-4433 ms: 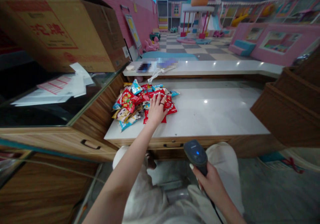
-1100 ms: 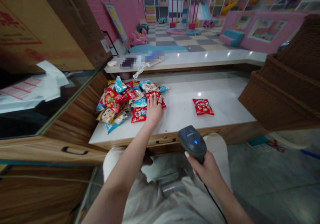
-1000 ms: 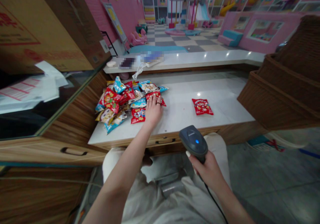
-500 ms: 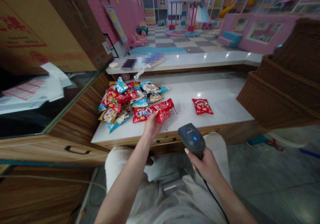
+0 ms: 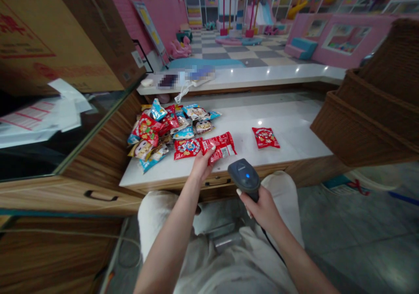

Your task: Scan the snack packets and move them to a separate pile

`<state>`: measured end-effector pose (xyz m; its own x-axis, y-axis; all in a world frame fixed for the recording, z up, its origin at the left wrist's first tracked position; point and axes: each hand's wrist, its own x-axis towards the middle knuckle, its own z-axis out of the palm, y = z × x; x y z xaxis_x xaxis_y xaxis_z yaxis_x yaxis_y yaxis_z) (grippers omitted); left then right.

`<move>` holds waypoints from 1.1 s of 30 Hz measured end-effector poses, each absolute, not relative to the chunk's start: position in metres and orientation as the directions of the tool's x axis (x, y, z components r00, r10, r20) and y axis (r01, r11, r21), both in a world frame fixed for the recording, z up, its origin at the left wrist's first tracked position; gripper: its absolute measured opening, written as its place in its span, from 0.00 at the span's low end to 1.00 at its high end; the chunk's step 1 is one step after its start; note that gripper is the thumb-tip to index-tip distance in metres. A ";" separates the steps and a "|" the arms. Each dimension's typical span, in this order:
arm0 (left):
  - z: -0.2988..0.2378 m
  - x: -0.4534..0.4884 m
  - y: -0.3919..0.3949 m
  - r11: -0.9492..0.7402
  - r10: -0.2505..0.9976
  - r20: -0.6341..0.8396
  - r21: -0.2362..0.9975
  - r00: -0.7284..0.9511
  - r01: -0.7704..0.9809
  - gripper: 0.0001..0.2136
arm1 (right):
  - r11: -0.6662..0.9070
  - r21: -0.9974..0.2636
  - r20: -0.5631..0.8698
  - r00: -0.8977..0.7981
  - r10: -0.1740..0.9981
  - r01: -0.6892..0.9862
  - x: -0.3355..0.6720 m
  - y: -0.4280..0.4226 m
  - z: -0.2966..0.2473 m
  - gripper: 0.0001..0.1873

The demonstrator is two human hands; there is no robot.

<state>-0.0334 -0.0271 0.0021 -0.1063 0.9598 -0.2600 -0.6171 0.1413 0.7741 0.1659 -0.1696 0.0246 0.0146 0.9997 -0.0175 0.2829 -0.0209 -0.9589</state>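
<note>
Between the thumb and fingers of my left hand [image 5: 203,164] is a red snack bag [image 5: 223,144], its printed back with a barcode facing up. Just left of it, another red snack bag [image 5: 187,148] lies on the white counter [image 5: 242,128]. My right hand [image 5: 262,206] is wrapped round a dark grey barcode scanner [image 5: 244,176] with a lit blue light, its head pointing toward the held bag. Beyond my left hand spreads a heap of red, blue and yellow snack bags [image 5: 170,126]. A single red snack bag [image 5: 266,137] lies apart on the right.
Brown wicker baskets [image 5: 363,115] stand at the counter's right end. On the left, a large cardboard box [image 5: 72,36] and papers [image 5: 62,110] rest on a dark glass top. A raised white ledge [image 5: 255,76] with a white cable [image 5: 183,92] runs along the back.
My left hand has shifted slightly right with the red snack bag, which now lies flatter with its barcode clearer. The scanner in my right hand has moved a little left, closer to it.
</note>
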 end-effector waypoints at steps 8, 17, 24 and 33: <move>0.004 -0.031 -0.030 0.125 0.967 -0.234 0.775 -0.098 -0.620 0.15 | -0.070 -0.973 -0.072 0.000 0.997 0.218 0.167 -0.171 0.025 0.13; 0.003 -0.031 -0.028 0.114 0.966 -0.231 0.779 -0.113 -0.617 0.19 | -0.074 -0.968 -0.077 0.000 0.997 0.242 0.168 -0.172 0.023 0.13; 0.003 -0.022 -0.028 0.075 0.973 -0.182 0.828 -0.140 -0.555 0.17 | -0.073 -0.967 -0.074 0.005 0.997 0.245 0.178 -0.175 0.023 0.13; 0.007 0.066 0.013 -0.487 0.873 0.463 0.833 0.150 0.263 0.21 | -0.038 -0.965 -0.015 0.091 0.996 0.259 0.204 -0.182 0.043 0.15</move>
<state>0.0656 0.0134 0.0068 0.1504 0.8733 0.4634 0.2628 -0.4872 0.8328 0.2035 -0.1815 0.0428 0.0913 0.9957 -0.0146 0.2586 -0.0379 -0.9652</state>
